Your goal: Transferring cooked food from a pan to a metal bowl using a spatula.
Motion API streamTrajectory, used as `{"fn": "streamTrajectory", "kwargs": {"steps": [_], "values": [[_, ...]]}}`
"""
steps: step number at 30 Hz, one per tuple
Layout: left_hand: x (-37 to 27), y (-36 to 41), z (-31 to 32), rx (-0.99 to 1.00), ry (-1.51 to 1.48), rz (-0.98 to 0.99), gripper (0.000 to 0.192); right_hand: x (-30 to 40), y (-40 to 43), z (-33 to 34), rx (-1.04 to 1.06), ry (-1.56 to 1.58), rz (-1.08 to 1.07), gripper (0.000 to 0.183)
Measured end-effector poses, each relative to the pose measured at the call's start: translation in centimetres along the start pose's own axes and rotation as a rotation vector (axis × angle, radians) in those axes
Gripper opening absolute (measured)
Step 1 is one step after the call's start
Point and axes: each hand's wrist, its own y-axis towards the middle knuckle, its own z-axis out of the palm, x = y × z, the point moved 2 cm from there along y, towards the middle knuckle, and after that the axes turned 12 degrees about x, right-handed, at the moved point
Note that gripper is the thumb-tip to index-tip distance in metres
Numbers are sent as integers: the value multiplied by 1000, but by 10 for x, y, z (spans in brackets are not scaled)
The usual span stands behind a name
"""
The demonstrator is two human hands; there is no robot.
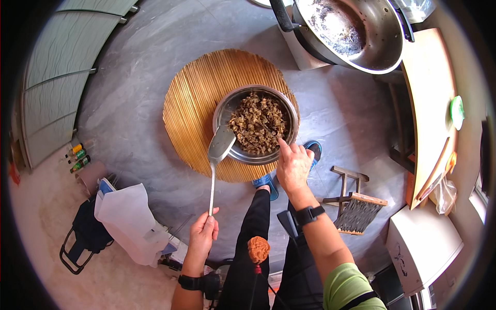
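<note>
My left hand (204, 230) grips the long handle of a metal wok spatula (221, 144). The spatula's blade rests over the left front rim of a stainless steel bowl (220, 112). Inside the bowl lies a heap of brown chopped food (257, 120). My right hand (294, 166) is at the bowl's right front rim, its fingers closed around a thin utensil (271, 131) whose end goes into the food. The fingers hide most of that utensil, so its kind is unclear. Under the bowl is a round mat of thin wooden or reed sticks (193, 112).
A large used wok (372, 35) stands at the upper right. Beside it runs a wooden table (430, 97) bearing a green object (457, 112). A small folding stool (358, 213) is at right, near a white cabinet (422, 248). Bottles (80, 162) and a cart (87, 228) are at left.
</note>
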Motion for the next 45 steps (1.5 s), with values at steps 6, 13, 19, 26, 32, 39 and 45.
{"fn": "streamTrajectory", "kwargs": {"steps": [6,13,19,26,32,39,45], "values": [[-1,-1,0,-18,3,-5,30,12,-23,11,134,-33,-50,36],[3,-1,-3,-18,-5,-16,29,4,-40,-5,14,30,31,34],[4,0,2,-9,-10,-6,29,-12,-57,-1,-26,19,207,28],[-1,2,2,-7,8,-6,30,4,-44,18,39,63,121,28],[4,0,-2,-38,-10,-13,30,18,-42,11,37,65,-21,34],[2,1,2,-8,18,-10,30,14,-25,-2,11,63,8,36],[9,1,1,1,21,-18,30,-8,4,-12,-168,-8,156,32]]}}
